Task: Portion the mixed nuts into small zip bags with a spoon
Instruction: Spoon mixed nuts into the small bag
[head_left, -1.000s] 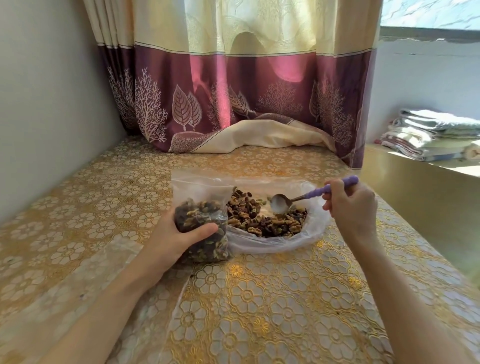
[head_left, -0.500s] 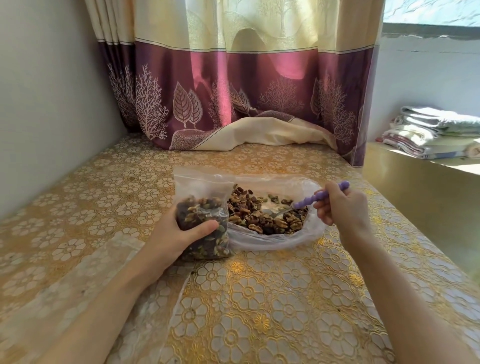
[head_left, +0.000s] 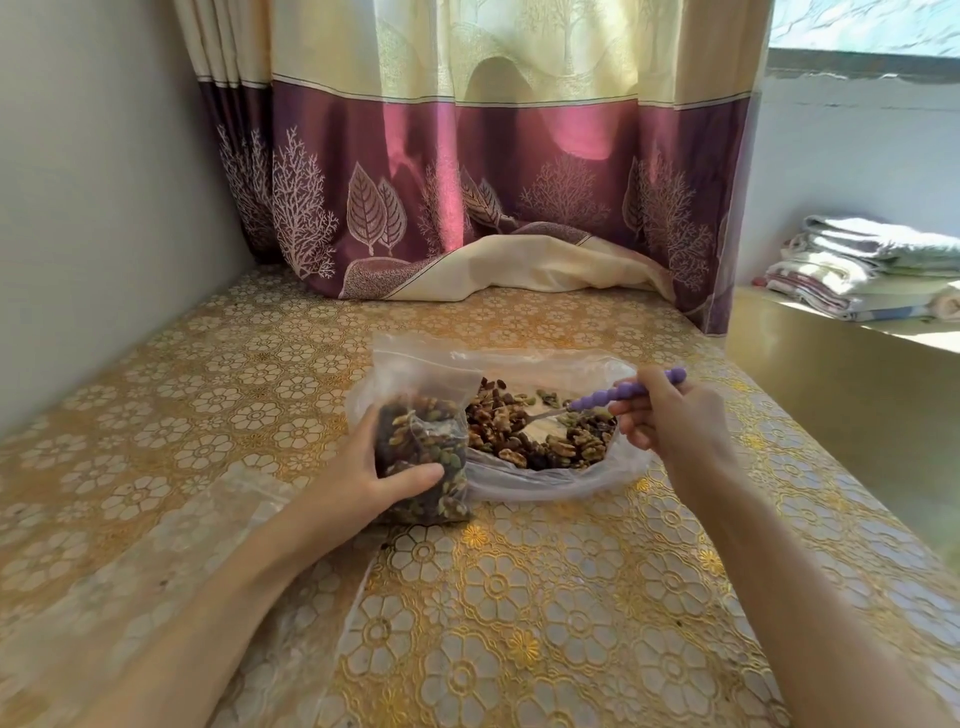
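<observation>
Clear plastic everywhere here: the left hand (head_left: 363, 475) grips a small zip bag (head_left: 423, 415) standing upright on the gold floral tablecloth (head_left: 519, 623), touching the big open bag (head_left: 545, 478) of mixed nuts (head_left: 540, 441). The right hand (head_left: 670, 421) pinches the purple spoon (head_left: 618, 393); its bowl is buried in the nuts, hard to make out.

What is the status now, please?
Left hand grips small zip bag, upright. Right hand holds spoon, bowl in the nuts. Nothing in the way.
</observation>
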